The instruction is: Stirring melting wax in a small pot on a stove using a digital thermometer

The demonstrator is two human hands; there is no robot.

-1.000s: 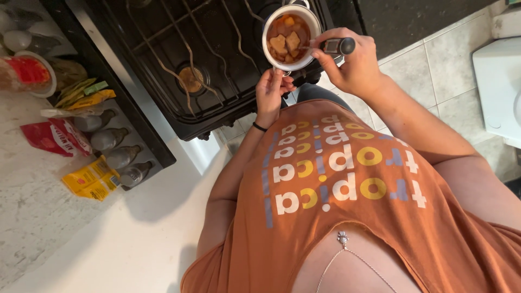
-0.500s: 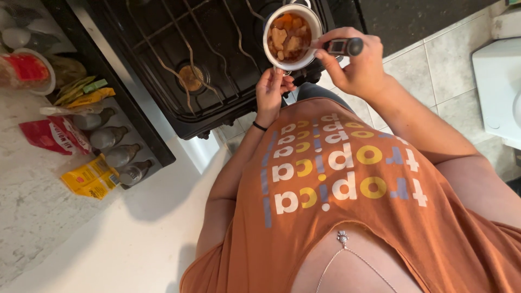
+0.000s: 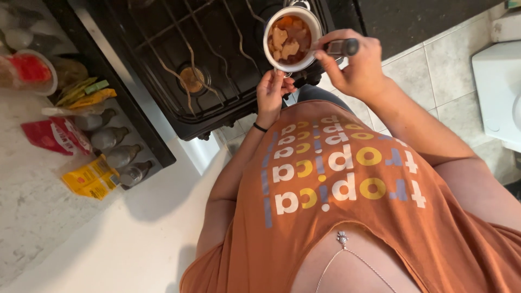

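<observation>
Presently, line by line:

Small white round pot: over the front right part of the black gas stove, near its front edge; full of brown-orange stew in chunks; whether resting on the grate or raised a little above it, cannot tell.

Left hand: under the near rim of the pot, palm up, fingertips touching the pot's side; fingers close together and curved; likely there to steady the pot from below, because the contents come high to the rim.

Right hand: fingers clamped around the dark cylindrical handle at the right side of the pot; grip closed and firm, thumb over the top; apparently carrying the weight or keeping the pot level.

Black wire grate: covering the burners; one round brass-coloured burner cap visible to the left of the pot, not lit as far as can be seen.

Pale speckled stone counter: to the left of the stove.

Row of small grey shakers: lying along the dark strip just beside the stove, kept near for cooking, probably.

Red packet and yellow packet: flat on the counter, just beside the shakers.

Clear round tub with red contents: further back on the counter, well apart from both hands.
</observation>
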